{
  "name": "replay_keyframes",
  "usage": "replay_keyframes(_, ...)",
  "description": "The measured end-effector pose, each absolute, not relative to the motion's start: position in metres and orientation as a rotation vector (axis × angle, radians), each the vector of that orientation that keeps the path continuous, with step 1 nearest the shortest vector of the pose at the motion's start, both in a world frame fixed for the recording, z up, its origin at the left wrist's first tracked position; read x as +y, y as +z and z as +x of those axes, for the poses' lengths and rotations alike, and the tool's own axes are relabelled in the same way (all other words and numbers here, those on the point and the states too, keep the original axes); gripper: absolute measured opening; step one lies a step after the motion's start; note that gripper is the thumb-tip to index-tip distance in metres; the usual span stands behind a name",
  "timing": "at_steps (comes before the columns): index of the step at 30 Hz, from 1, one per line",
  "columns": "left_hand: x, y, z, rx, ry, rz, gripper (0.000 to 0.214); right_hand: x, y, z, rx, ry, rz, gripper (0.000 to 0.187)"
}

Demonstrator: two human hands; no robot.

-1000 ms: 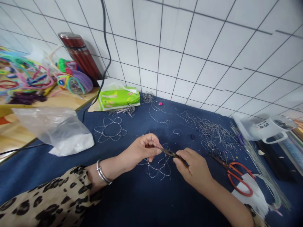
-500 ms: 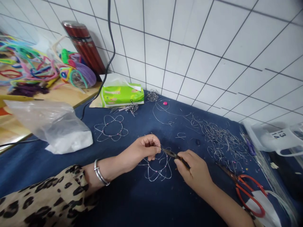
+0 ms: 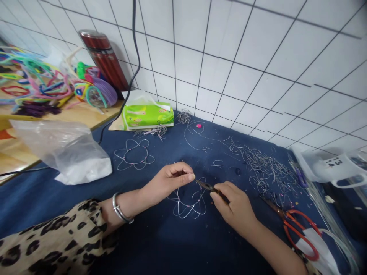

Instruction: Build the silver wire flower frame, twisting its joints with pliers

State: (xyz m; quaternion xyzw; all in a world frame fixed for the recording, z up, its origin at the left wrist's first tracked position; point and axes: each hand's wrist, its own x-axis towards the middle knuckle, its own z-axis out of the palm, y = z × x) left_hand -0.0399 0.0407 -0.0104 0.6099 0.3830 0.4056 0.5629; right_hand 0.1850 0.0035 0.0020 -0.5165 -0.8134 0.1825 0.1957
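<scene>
My right hand (image 3: 233,200) is closed round the handles of a pair of pliers (image 3: 210,187), whose jaws point left at my left fingertips. With thumb and fingers pinched, my left hand (image 3: 173,179) grips a thin wire; most of it is hidden behind the fingers. Below the hands a flower-shaped wire frame (image 3: 188,206) with small pink beads lies on the blue cloth; whether the pinched wire joins it I cannot tell. Farther left rests a second beaded wire flower (image 3: 134,154), apart from both hands.
Orange-handled scissors (image 3: 301,233) and a tangle of wire pieces (image 3: 266,168) lie at right, by a clear plastic container (image 3: 323,164). At left are a plastic bag (image 3: 65,152), a green tissue pack (image 3: 147,114), a red flask (image 3: 104,57) and colourful pipe cleaners (image 3: 43,84).
My left fingers have straightened and closed up against the thumb at the plier tips. The pliers stay in my right hand, almost unmoved. The view has shifted slightly.
</scene>
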Motion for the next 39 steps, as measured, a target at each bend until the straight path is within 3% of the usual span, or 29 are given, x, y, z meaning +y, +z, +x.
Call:
replay_keyframes(16,0.038,-0.0059,-0.0419,1.004,0.944,1.841,0.015,0.0001,0.0025,0.183,-2.338,0.468,-1.45,0.019)
replay_keyframes(27,0.034,-0.0089,-0.0431,0.986,0.947,1.856,0.014,-0.0014,0.0045,0.1844,-2.351,0.619,-1.413,0.021)
replay_keyframes(39,0.0316,-0.0068,-0.0431,0.941,0.97,1.885,0.015,-0.0048,0.0073,0.1848,-2.431,0.381,-1.413,0.023)
